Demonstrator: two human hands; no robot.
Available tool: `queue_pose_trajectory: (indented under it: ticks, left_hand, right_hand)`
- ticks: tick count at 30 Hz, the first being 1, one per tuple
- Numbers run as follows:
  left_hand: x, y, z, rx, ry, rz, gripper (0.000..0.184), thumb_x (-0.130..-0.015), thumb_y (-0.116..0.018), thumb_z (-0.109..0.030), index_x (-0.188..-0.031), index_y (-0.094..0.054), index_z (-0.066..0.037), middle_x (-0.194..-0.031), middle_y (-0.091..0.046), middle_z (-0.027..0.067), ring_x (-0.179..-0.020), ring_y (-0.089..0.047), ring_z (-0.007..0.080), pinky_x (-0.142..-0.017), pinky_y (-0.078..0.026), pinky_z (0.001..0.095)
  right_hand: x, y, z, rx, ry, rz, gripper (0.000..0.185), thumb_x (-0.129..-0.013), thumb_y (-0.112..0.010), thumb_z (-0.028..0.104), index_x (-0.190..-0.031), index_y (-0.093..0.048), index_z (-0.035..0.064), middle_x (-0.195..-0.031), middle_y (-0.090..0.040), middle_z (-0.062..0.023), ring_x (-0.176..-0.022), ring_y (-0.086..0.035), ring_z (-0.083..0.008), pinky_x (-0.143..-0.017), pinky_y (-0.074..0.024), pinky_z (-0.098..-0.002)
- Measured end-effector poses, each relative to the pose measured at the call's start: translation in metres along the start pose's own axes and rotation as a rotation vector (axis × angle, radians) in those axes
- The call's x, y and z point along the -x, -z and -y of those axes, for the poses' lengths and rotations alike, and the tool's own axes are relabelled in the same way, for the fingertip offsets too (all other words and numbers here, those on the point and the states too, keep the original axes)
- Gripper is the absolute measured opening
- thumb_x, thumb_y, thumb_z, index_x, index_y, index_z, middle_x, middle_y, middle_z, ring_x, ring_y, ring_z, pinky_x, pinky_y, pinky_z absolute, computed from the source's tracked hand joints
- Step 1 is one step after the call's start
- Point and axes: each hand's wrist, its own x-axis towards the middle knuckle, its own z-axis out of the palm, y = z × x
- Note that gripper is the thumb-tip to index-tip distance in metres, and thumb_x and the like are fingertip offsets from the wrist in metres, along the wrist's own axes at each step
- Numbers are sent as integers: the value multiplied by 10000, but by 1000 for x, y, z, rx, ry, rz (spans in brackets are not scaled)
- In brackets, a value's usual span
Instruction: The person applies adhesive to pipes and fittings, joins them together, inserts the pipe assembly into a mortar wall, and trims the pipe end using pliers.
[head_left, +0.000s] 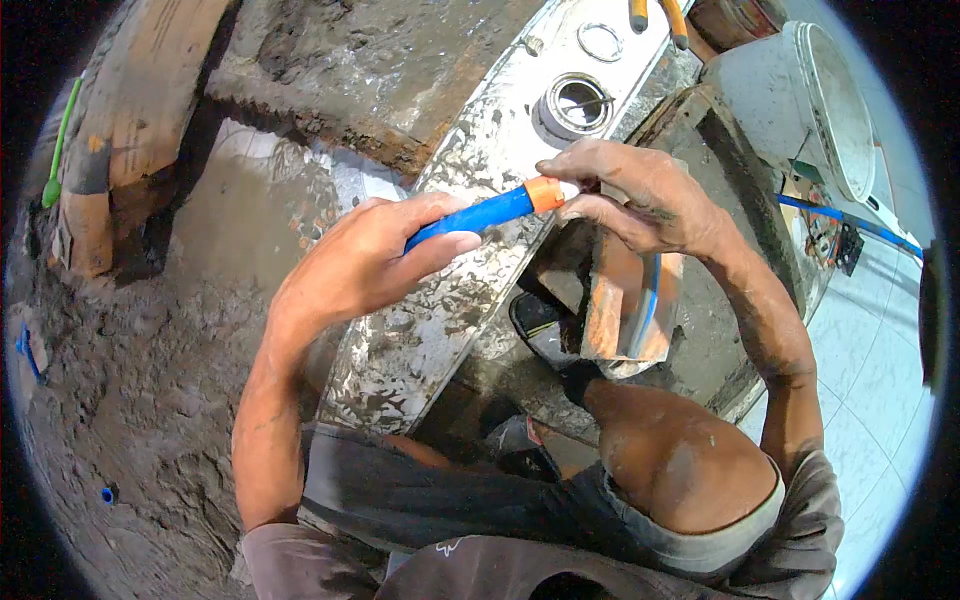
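Between the two bare hands, out over the long white mud-smeared board [395, 345], a straight blue plastic tube [480, 215] is held up, mid-job. By the left hand [355, 250] it's gripped firmly, thumb one side, forefinger the other, rear end lost in the palm. At the far end, the orange ring-shaped collar [544, 193] and a small white tip [569, 190] are met by the right hand [660, 195], thumb & fingers curled in a pinch shape; whether anything's actually clamped there can't be told.

Step in hand, judging by the pose: collar end prob. being worked or fitted by the right fingertips, tube steadied from the left. For the next move, a firm left hold seems called for, plus right fingers lined up w/ the tube, so no skew gets in.

Now the aim: collar end pointed at the right hand, other end into the left palm. Long axis laid approx. crosswise to the body, right-hand end tilted a bit farther out; board crossed at an angle, not followed.

Just beyond the right hand, an open round metal tin [553, 118] is seen on the board. Bodyward of the right wrist, an orange-brown channel-shaped block [605, 300] is found. Outward of the left forearm, grey wet mud [120, 400] is spread.
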Motion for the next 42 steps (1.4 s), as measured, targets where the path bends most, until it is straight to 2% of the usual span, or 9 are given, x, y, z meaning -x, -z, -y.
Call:
queue_pose_trajectory:
  ticks: [7,10,14,18,24,27,28,32,42]
  left_hand:
    - [-59,23,-22,-247,-233,-43,401,-913,-673,-409,-1025,-672,-25,-740,-632,161,-685,-632,299,-649,-471,415]
    - [-97,32,-25,-373,-307,-91,444,-909,-661,-450,-1019,-685,-20,-721,-633,185,-679,-615,348,-657,-470,433]
    - [-131,41,-24,-458,-419,-118,504,-910,-643,-493,-996,-698,0,-727,-641,193,-655,-605,352,-638,-465,441]
    - [-144,42,-24,-450,-389,-65,504,-919,-641,-483,-980,-695,14,-689,-632,157,-612,-586,276,-604,-451,409]
    - [-147,55,-38,-219,-139,174,491,-962,-603,-494,-949,-713,-16,-600,-438,-60,-521,-397,64,-445,-282,305]
    - [-150,58,-35,-209,-128,169,492,-952,-614,-498,-959,-710,-15,-609,-464,-52,-528,-424,93,-464,-325,321]
    - [-156,53,-28,-284,-339,50,469,-945,-633,-469,-958,-703,-6,-618,-535,-12,-545,-480,128,-504,-387,340]
    - [-152,43,-28,-491,-354,-100,382,-915,-677,-384,-964,-695,-6,-696,-654,156,-600,-612,261,-597,-472,408]
    - [-157,33,-20,-607,-297,-191,239,-880,-677,-264,-984,-685,-48,-795,-671,211,-756,-643,418,-683,-491,492]
  right_hand:
    - [12,36,-10,138,-229,-56,374,-911,-707,155,-1242,-617,6,-1054,-687,-126,-928,-675,-191,-809,-544,-314]
    - [17,40,-37,76,-144,-228,329,-950,-665,200,-1224,-627,23,-928,-686,-58,-790,-642,-118,-702,-530,-292]
    - [21,42,-51,-209,-392,-273,323,-988,-623,243,-1236,-626,36,-946,-674,-20,-794,-620,-77,-697,-525,-249]
    - [24,40,-62,-283,-432,-295,334,-977,-643,239,-1239,-624,34,-936,-657,-7,-764,-597,-85,-691,-516,-257]
    - [18,59,-61,323,-135,-208,355,-939,-674,181,-1239,-589,13,-1003,-642,-98,-889,-625,-193,-765,-512,-343]
    - [15,65,-64,512,-77,-127,348,-948,-645,183,-1238,-547,16,-1098,-607,-146,-982,-611,-283,-845,-494,-385]
    - [14,64,-63,538,-120,-103,349,-954,-637,189,-1241,-536,17,-1106,-602,-151,-975,-609,-289,-846,-494,-384]
    - [16,61,-73,568,-167,-59,327,-991,-578,204,-1251,-505,19,-1128,-585,-176,-986,-600,-336,-856,-489,-407]
    - [12,50,-75,446,-169,-112,351,-1050,-434,313,-1177,-522,-3,-985,-583,-226,-906,-593,-406,-808,-468,-479]
